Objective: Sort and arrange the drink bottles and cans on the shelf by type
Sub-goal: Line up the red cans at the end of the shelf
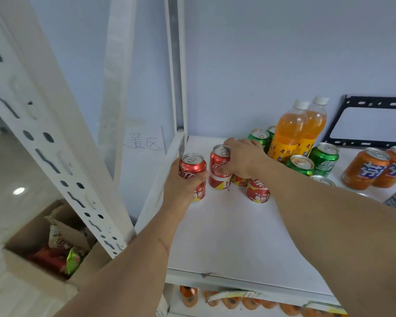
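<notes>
On the white shelf, my left hand grips a red cola can near the shelf's left edge. My right hand is closed around a second red cola can just to its right. Two more red cans stand under my right wrist, one mostly hidden. Behind them are several green cans and two orange drink bottles with white caps. Orange soda cans stand at the right.
White perforated shelf uprights rise at the left. A cardboard box of snack packets sits on the floor below left. A black frame leans on the back wall. Orange bottles fill the shelf below.
</notes>
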`<state>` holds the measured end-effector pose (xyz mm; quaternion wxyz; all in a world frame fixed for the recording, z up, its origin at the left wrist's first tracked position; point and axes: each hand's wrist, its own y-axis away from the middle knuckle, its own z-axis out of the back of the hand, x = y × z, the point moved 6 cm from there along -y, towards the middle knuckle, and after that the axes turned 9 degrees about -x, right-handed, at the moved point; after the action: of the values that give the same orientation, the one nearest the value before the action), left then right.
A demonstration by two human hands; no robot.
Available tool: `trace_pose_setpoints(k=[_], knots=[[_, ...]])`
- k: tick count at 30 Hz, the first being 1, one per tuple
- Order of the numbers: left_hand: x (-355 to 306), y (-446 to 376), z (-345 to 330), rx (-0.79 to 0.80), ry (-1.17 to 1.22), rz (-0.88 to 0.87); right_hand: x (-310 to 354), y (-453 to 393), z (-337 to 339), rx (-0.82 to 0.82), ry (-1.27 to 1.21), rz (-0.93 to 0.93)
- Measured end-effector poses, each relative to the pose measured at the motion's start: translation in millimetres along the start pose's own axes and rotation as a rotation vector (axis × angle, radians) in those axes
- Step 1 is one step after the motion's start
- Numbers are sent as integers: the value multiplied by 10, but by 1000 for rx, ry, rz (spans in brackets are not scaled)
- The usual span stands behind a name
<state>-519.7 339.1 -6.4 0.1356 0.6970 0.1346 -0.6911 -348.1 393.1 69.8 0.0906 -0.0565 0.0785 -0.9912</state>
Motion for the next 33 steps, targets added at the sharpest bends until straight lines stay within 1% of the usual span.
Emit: trace_pose_setpoints(k=[4, 9, 12, 15, 18, 21, 26, 33], knots=[[-46, -42, -1, -17, 28, 3, -6, 20, 100, 19, -104, -61], [-179, -198, -58, -40, -34, -47, -40, 5, 213, 25, -254, -113], [-246, -320, -56, -82, -42, -31, -73, -7, 228, 62, -288, -110], [-288, -443, -100, -91, -112, -12, -100, -30, 214, 81, -299, -99], [-298, -549, -194, -76, -196, -6, -129, -82, 188, 65, -255, -71], [-289, -630, -308, -55, -252, -28, -176, -140, 124, 22, -124, -34], [-197, -718, -422, -68, -308, -47, -220, -221, 12, -5, 30, 0], [-109, -846, -442, -86, -326, -41, -228, -316, -13, -21, 84, -27]])
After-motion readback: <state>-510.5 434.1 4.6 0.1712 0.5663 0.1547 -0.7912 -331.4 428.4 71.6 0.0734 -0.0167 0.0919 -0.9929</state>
